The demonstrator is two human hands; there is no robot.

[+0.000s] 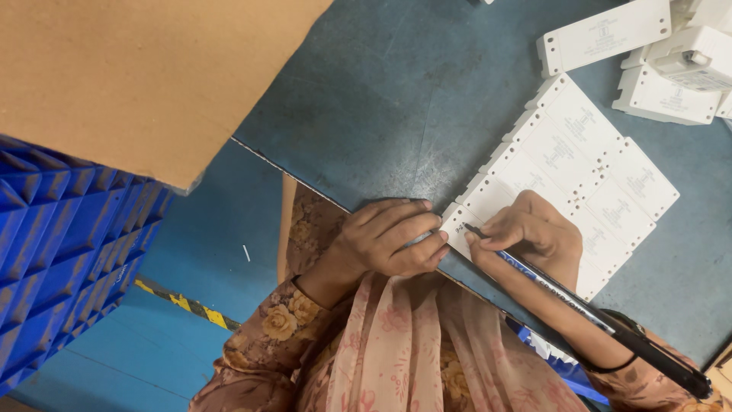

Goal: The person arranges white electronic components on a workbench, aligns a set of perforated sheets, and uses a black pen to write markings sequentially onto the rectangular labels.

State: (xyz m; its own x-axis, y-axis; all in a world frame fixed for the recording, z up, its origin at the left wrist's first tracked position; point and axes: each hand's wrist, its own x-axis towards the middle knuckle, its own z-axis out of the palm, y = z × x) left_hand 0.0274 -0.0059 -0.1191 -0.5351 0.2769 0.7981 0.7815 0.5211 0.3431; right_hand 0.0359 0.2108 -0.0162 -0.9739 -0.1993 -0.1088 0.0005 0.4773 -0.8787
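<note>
I see the white boxes (568, 179) laid flat in a tight double row on the blue tabletop (396, 107), the row running away from my hands toward the far right. The nearest box sits right at the tabletop's near edge, under both hands. My right hand (534, 233) is curled shut around a black pen (595, 317), pinching it near the tip, and the tip touches the corner of that nearest box. My left hand (389, 240) lies just beside it, fingers bent and pressed down on the same box's end, holding it flat. Beyond the row, past my right hand, a loose heap of the same white boxes (656, 69) lies piled. Ahead of my left hand the tabletop is bare. Off to the left, a cardboard sheet (145, 76) rests over stacked blue crates (61, 252), well apart from my hands.
</note>
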